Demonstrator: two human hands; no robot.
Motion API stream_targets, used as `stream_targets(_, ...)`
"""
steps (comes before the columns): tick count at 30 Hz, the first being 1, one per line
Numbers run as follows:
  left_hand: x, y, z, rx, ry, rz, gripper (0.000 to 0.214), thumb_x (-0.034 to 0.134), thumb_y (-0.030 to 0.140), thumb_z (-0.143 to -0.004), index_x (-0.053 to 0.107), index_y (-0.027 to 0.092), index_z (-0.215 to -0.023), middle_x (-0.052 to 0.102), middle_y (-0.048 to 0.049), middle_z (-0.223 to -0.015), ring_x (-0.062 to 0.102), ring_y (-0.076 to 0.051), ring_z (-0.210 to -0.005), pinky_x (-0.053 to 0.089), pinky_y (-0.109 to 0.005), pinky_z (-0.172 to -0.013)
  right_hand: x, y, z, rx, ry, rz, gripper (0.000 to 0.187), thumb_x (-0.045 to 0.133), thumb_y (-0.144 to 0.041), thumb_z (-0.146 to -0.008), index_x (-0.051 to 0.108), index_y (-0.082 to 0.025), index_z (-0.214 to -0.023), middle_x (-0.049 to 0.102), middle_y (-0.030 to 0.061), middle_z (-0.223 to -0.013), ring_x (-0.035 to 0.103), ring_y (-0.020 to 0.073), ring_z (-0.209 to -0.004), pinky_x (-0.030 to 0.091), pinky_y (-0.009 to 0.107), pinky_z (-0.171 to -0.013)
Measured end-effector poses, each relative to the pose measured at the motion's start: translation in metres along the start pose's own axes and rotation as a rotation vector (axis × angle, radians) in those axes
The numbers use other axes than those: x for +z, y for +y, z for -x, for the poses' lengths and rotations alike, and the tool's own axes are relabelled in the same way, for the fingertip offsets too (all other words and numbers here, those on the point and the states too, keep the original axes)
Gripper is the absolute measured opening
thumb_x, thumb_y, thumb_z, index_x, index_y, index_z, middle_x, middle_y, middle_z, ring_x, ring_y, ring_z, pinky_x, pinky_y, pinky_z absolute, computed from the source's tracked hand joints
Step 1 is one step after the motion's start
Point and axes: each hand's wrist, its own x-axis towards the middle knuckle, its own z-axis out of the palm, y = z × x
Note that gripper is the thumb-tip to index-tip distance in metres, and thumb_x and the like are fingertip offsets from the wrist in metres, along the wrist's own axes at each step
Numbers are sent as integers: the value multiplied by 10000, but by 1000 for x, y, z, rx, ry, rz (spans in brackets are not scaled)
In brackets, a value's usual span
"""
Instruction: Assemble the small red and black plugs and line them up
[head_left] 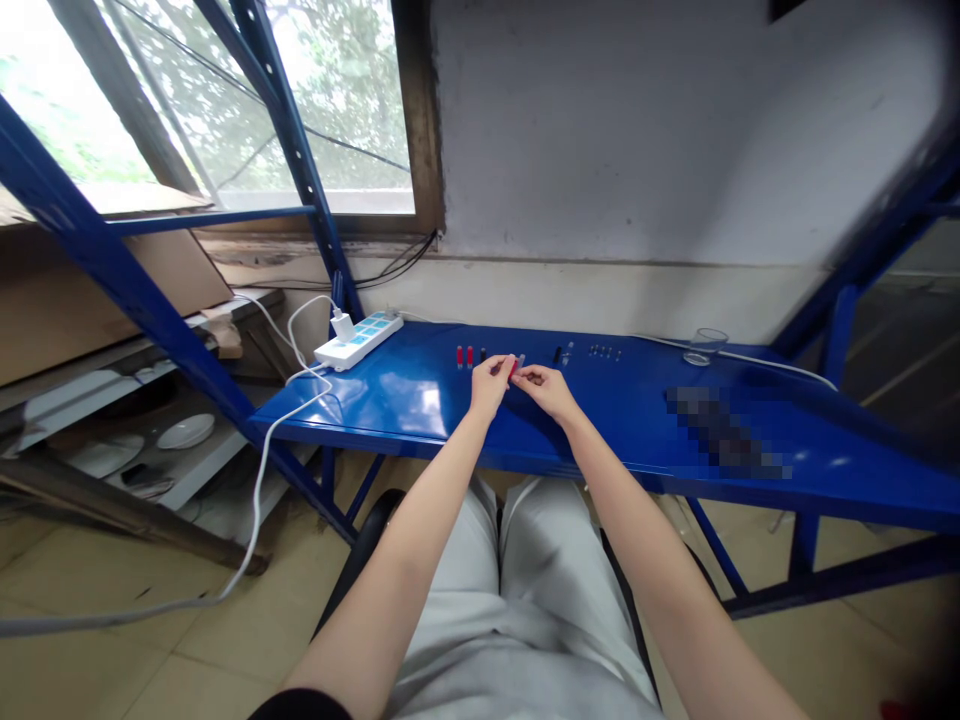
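Observation:
Above the blue table [375, 405], my left hand [490, 386] and my right hand [546, 388] meet with bent fingers. Between the left fingertips is a small red cylinder [514, 367], too small to name for certain. The right fingertips pinch close beside its lower end; what they hold, if anything, is hidden. Left of my hands, two red cylinders [465, 356] stand side by side, with a dark one [483, 355] next to them. To the right are a black cylinder [557, 354] and some small clear pieces [568, 351]. Several tiny metallic pieces [604, 352] sit in rows farther right.
A white power strip [360, 340] with a plug lies at the table's left end, its cable [262, 480] hanging over the edge. A clear glass dish [705, 346] stands at the back right. A blurred dark object [724, 432] lies near the right front edge.

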Motion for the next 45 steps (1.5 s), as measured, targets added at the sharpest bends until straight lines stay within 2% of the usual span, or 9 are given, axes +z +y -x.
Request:
stream_targets(6,1,-1,0,-43,-64,28,234,598,385,-743,628,154,-758,548,22,-558,432,-47,-407,325,-181,-414,-1,-1,1,-10,-14,24,322,619,-497,-656,596,-176,-668,584,13,-596,491,125,-519,406,263,-520)
stream_targets(13,0,1,1,-100,-93,77,177,549,327,-774,591,155,-785,502,39,-538,421,-47,-380,321,-182,-412,-1,0,0,-16,-33,138,323,592,-502,-673,594,-179,-684,599,24,-621,505,140,-549,413,270,-547)
stream_targets(17,-2,-1,1,18,44,-46,145,513,291,-797,587,168,-804,539,19,-623,449,-53,-447,357,-185,-471,-14,3,-1,46,186,432,213,579,-393,-696,626,-185,-710,642,47,-686,553,167,-615,416,280,-597)
stream_targets(20,-2,-2,1,45,84,-104,146,479,280,-814,578,172,-812,543,9,-640,467,-65,-490,367,-187,-504,-32,7,-5,268,376,570,168,576,-335,-703,656,-193,-744,670,77,-748,596,204,-680,417,294,-602)
stream_targets(22,-1,-3,1,46,61,-130,150,464,281,-822,569,174,-815,534,11,-620,471,-73,-499,364,-188,-509,-44,9,-9,407,421,616,171,590,-323,-698,674,-190,-764,677,101,-785,611,227,-708,421,304,-601)
stream_targets(25,0,-3,3,58,-7,-201,138,456,264,-822,564,179,-814,524,21,-586,468,-79,-496,356,-188,-510,-54,10,-17,536,397,661,205,614,-321,-694,691,-184,-825,678,120,-843,628,239,-759,431,294,-611)
stream_targets(28,0,-2,6,89,-63,-274,134,452,244,-820,571,182,-823,527,25,-579,470,-80,-500,350,-189,-515,-55,10,-27,581,315,717,231,615,-329,-715,689,-190,-883,676,111,-887,636,232,-811,443,278,-640)
stream_targets(32,1,-2,8,109,-90,-337,143,447,237,-822,579,182,-829,535,22,-588,471,-81,-506,349,-193,-521,-51,14,-36,586,248,805,245,589,-341,-762,680,-192,-934,669,115,-944,632,240,-881,456,292,-694)
stream_targets(45,2,-6,6,130,-96,-371,146,441,221,-817,582,184,-827,542,21,-595,476,-83,-509,366,-197,-545,-49,25,-44,549,211,915,234,569,-331,-797,676,-188,-948,670,110,-961,621,252,-936,455,326,-748)
